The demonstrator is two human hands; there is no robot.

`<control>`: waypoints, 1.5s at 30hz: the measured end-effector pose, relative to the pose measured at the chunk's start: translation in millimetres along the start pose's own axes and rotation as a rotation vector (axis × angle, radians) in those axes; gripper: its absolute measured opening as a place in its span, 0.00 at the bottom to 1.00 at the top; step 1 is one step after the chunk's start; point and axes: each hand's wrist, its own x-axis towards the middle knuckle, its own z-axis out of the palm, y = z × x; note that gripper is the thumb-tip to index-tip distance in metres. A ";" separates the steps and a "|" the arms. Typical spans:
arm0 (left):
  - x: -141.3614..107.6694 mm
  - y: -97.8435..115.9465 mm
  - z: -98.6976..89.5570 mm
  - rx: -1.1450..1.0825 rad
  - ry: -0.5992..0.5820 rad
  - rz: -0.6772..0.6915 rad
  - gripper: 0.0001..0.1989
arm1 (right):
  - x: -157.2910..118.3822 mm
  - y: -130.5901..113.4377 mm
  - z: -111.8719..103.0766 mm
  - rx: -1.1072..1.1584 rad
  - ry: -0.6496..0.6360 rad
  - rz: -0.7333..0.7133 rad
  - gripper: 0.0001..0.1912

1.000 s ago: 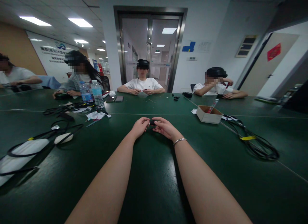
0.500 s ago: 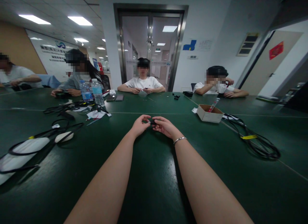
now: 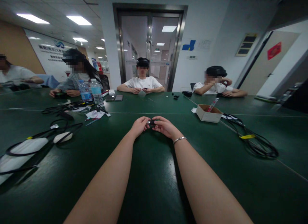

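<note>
Between my two hands, over the green table, is a small dark object (image 3: 152,123) with a shiny, silvery end toward the left. It is too small and too covered by fingers for me to tell its kind. My left hand (image 3: 140,126) pinches the silvery end with thumb and fingertips. From the other side my right hand (image 3: 165,127) grips the black part, its lower fingers curled beneath. A silver bracelet (image 3: 180,139) circles my right wrist.
At right stand an open cardboard box (image 3: 209,115) and a coiled black cable (image 3: 261,143). Left are tangled cables (image 3: 69,129), a white mouse (image 3: 63,137), a white power strip (image 3: 22,153) and water bottles (image 3: 96,92). Several people sit across the green table (image 3: 154,172).
My left fingertips have shifted slightly on the silvery end of the small object. Both hands stay in nearly the same place; the whole view has moved a little.
</note>
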 end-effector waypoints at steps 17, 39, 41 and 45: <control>0.5 -3.0 0.3 0.044 0.025 0.019 0.12 | -0.3 -0.2 0.5 0.002 0.016 0.004 0.11; 0.2 0.6 1.0 0.035 0.010 -0.029 0.14 | 0.6 0.0 -0.6 0.013 -0.002 0.002 0.11; 0.8 -1.0 0.6 0.039 0.025 -0.025 0.15 | 0.5 -0.2 -0.4 0.015 0.006 0.009 0.11; 0.7 -2.5 0.3 0.043 0.017 -0.020 0.14 | 0.6 -0.1 -0.8 0.015 0.011 0.011 0.11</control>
